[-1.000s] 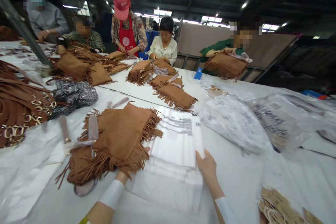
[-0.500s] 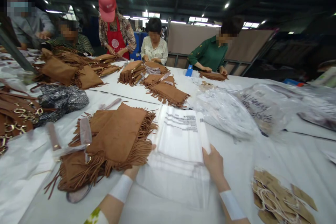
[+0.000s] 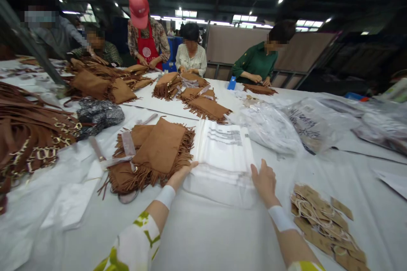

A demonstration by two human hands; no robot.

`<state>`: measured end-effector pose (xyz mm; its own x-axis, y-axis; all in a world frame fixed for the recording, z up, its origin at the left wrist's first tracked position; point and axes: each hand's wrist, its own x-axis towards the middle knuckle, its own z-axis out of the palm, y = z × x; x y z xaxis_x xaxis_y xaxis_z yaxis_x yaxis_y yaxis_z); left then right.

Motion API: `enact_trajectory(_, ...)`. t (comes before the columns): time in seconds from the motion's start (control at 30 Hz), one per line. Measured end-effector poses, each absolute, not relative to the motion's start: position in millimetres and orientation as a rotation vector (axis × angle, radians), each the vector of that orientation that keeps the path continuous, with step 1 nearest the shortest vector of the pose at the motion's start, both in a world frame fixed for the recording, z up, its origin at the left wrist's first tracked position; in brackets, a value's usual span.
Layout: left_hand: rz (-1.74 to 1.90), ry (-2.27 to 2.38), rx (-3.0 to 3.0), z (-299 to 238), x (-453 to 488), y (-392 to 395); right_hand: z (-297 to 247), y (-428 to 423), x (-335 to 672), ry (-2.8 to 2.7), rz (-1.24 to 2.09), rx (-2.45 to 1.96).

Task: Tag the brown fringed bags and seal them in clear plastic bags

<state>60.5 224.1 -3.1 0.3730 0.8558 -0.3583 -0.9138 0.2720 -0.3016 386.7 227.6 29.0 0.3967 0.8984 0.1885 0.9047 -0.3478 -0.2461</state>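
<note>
A stack of clear plastic bags (image 3: 222, 152) with printed black text lies flat on the white table in front of me. My left hand (image 3: 182, 175) is at its left edge, fingers stretched toward the plastic; the fingertips are partly hidden. On the other side, my right hand (image 3: 265, 181) sits just off the right edge, fingers apart and holding nothing. Brown fringed suede bags (image 3: 160, 146) are piled left of the stack, close to my left hand. Their wrapped straps stick out on the left. White bands circle both my wrists.
Brown straps with gold buckles (image 3: 38, 139) are heaped at far left beside a black-and-white bundle (image 3: 98, 116). Brown paper tags with white cords (image 3: 321, 216) lie at right. Behind are large plastic sacks (image 3: 273, 129), more fringed bags (image 3: 208, 108) and several co-workers.
The view has shifted left and back, showing more of the strap heap. My right hand has come off the plastic bags' edge with its fingers apart. My left hand remains at the left edge.
</note>
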Motion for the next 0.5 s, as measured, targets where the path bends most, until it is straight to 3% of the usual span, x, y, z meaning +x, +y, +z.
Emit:
enact_trajectory(0.1, 1.341, 0.532, 0.001, 14, 68, 185, 18, 173, 370, -1.782, -0.188, -2.107)
enact_trajectory(0.23, 1.376, 0.893, 0.515, 21, 70, 89, -24, 99, 346, -2.239, -0.103, -1.859)
enact_trajectory(0.37, 1.006, 1.448, 1.542, 13, 45, -23, -53, 38, 333, -2.202, -0.175, -1.785)
enact_trajectory(0.5, 0.768, 1.644, 1.926, -1, 5, -110, -63, -2, 333, -2.165, -0.198, -1.57)
